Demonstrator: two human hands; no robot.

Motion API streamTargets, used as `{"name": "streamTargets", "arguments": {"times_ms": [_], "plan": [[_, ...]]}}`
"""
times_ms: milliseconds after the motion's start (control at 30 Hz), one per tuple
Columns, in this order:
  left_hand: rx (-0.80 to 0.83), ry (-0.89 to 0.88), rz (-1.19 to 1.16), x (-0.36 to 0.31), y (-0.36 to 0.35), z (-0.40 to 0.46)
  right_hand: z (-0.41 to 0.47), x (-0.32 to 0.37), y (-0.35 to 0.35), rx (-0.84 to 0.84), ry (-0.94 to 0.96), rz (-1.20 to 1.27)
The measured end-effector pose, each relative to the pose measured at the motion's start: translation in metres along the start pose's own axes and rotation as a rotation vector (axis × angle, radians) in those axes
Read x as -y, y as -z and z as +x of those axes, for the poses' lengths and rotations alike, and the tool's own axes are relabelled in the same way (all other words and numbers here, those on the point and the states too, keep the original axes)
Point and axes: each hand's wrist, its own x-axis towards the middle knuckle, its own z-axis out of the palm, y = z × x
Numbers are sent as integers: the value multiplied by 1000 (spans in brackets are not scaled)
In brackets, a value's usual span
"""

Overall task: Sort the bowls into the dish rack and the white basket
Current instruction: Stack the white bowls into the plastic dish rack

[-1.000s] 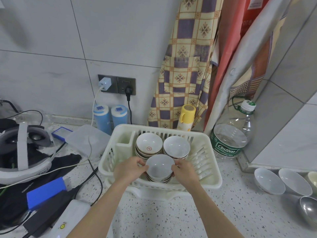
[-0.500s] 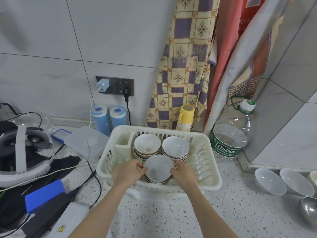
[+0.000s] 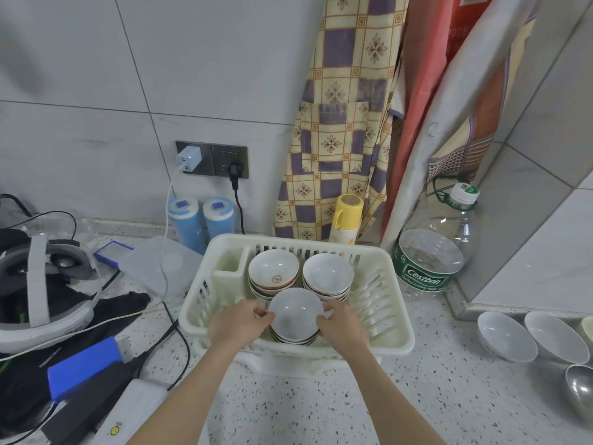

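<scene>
Item: front bowl stack (image 3: 295,319), in white basket (image 3: 394,343), gripped between left hand (image 3: 236,326) and right hand (image 3: 341,326), fingers curled round its sides. Hazard: uneven squeeze may tip stack against the two stacks beyond the fingertips.

Both hands (image 3: 290,327) grip the front bowl stack (image 3: 296,319) inside the white basket (image 3: 398,335).

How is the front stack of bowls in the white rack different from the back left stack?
The front stack is gripped at its rim by the left hand and right hand; the back left stack stands untouched. The front stack's top bowl is plain white inside; the back left stack's shows a red mark. Both sit upright in the rack.
</scene>
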Motion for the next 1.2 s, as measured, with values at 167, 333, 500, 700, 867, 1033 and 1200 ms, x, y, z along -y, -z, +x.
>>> {"name": "streamTargets", "arguments": {"times_ms": [167,333,500,700,867,1033,1200], "plan": [[30,-8,65,0,-2,2,0,1,0,-62,-68,45],[52,-17,81,1,-1,1,11,1,-2,133,-179,86],[52,-23,138,1,-2,4,19,-4,-3,210,-204,287],[90,-31,156,0,-1,4,19,-1,0,233,-223,259],[69,-15,151,-1,-1,3,16,0,1,268,-174,210],[58,7,151,-2,-1,1,16,-2,0,253,-178,244],[-23,96,46,-4,-3,-1,15,-1,-2,149,-174,273]]}}
